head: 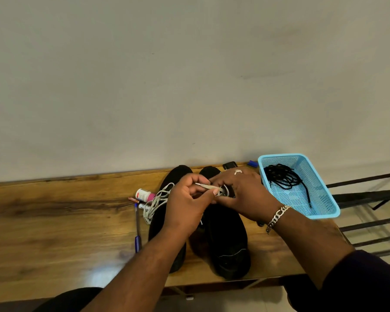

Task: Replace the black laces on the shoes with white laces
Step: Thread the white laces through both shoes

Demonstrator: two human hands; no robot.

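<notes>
Two black shoes stand side by side on the wooden table, toes toward the wall. The left shoe [160, 221] carries a loose bundle of white lace [158, 202] on its upper. My left hand [187, 203] pinches the tip of a white lace [208, 186] over the right shoe [227, 239]. My right hand [241, 194], with a ring and a chain bracelet, rests on the right shoe's eyelet area and holds it; its fingertips are partly hidden. The black laces [282, 176] lie in the blue basket [324, 209].
Left of the shoes lie a small white bottle with a pink cap [144, 195], a marker [143, 207] and a blue pen [137, 228]. A black object [229, 165] and a blue item [252, 163] sit by the wall. Metal bars [369, 199] stand right of the table.
</notes>
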